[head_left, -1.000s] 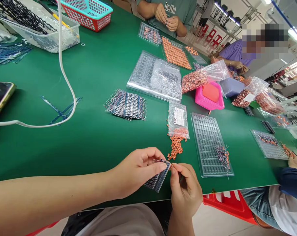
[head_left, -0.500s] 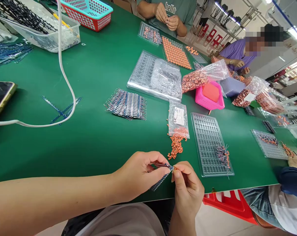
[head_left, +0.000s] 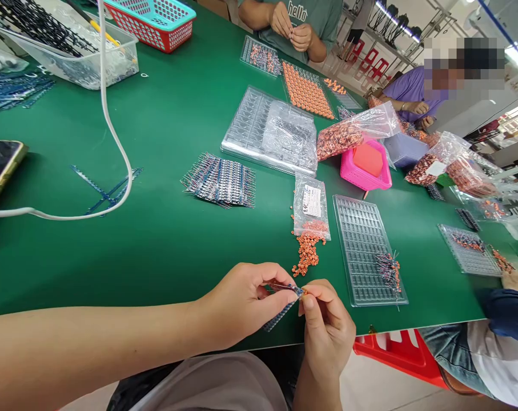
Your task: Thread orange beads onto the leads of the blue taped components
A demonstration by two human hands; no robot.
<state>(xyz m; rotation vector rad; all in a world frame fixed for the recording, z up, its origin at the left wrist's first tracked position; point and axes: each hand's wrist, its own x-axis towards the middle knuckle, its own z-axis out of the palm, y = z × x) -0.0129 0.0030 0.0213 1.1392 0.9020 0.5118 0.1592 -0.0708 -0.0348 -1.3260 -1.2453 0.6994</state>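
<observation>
My left hand (head_left: 244, 305) pinches a strip of small blue-and-white parts with thin wire leads (head_left: 279, 317) at the table's front edge. Close against its fingertips, my right hand (head_left: 329, 328) is closed on a tiny orange ring (head_left: 304, 291), which touches the end of one part; the fingers partly hide it. Beyond the hands, loose orange rings (head_left: 306, 254) spill from a labelled clear bag (head_left: 311, 205). To the right lies a clear ribbed tray (head_left: 357, 245) with a small heap of wired parts bearing orange rings (head_left: 389, 273).
A stack of similar strips (head_left: 220, 181) lies farther left, beside a large clear tray (head_left: 245, 134). A white cable (head_left: 115, 134) loops past a phone (head_left: 1, 165). A pink basket (head_left: 365, 176) stands at the right. Other people work around the green table.
Both hands keep almost the same grip and place, with only a slight shift at the fingertips. The view has moved very slightly.
</observation>
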